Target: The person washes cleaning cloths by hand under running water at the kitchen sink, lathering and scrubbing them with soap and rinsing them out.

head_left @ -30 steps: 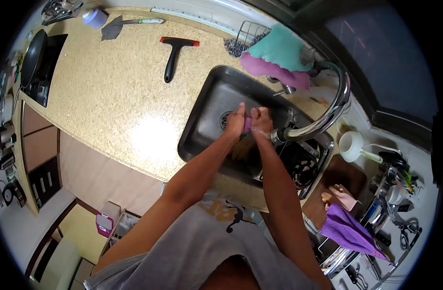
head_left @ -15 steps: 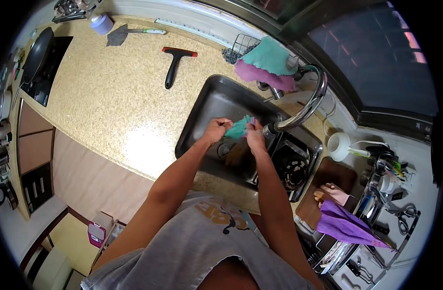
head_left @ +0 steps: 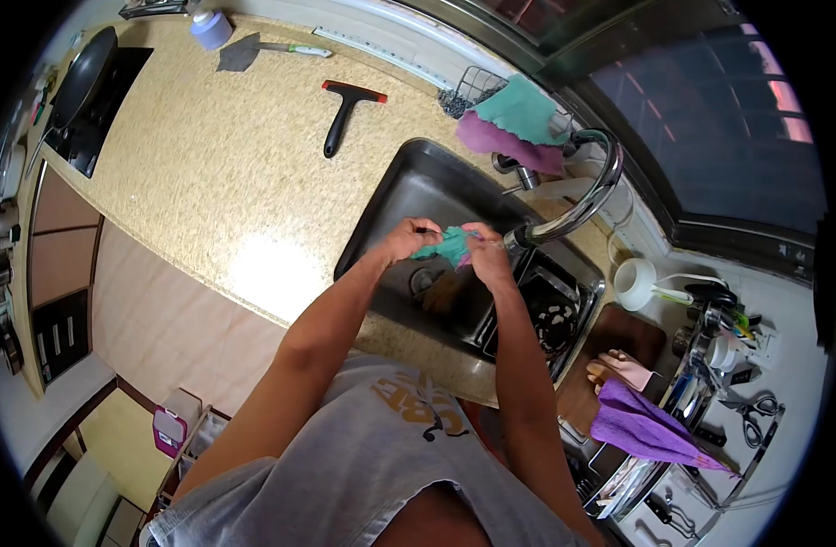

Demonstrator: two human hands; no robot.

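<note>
Above the dark sink [head_left: 414,180], a crumpled teal and pink cloth [head_left: 451,243] is stretched between my two hands. My left hand [head_left: 409,240] pinches its left end, fingers closed. My right hand [head_left: 489,257] grips the other end, right beside the spout of the curved chrome faucet [head_left: 589,208]. Whether water is running I cannot tell. Below the cloth, a brownish item [head_left: 443,296] lies on the sink floor near the drain, partly in shadow.
A black squeegee [head_left: 341,118] lies on the counter [head_left: 226,164], a knife [head_left: 295,49] behind it. Teal and pink cloths [head_left: 518,114] hang by the faucet. Right of the sink are a cutting board [head_left: 632,337], a purple towel [head_left: 650,424] and a utensil rack.
Both hands still hold the cloth over the sink. The right hand's fingers have shifted on it, and the cloth looks more bunched. The whole view has shifted slightly.
</note>
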